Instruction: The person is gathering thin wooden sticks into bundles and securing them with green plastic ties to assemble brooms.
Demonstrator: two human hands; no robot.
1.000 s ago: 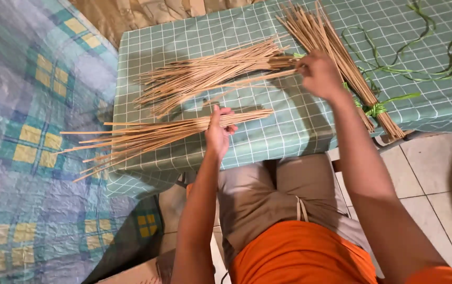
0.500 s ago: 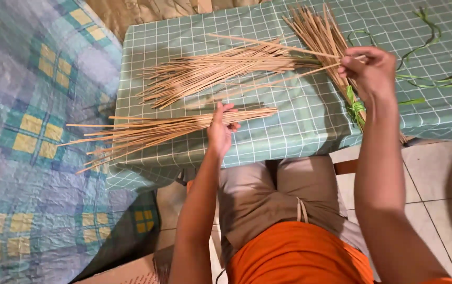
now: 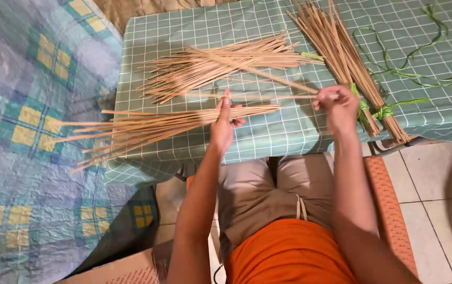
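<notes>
Hands point(image 3: 223, 123) point(image 3: 336, 108) pinch one thin stick point(image 3: 268, 97) between them

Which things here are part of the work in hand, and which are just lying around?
In use: left hand on near stick bundle; right hand holding single stick; loose stick pile.
Lying about: tied bundle, green strips, blue quilt.

My left hand point(image 3: 222, 125) is raised on its edge, fingers point(image 3: 226, 102) straight and pressed together pointing away from me, thumb tucked toward the right. That forearm runs bare from my lap up to it, elbow bent. My right hand point(image 3: 337, 108) sits further out, back turned up, fingers curled into a loose pinch, the wrist slightly bent and the bare forearm stretched forward.
</notes>
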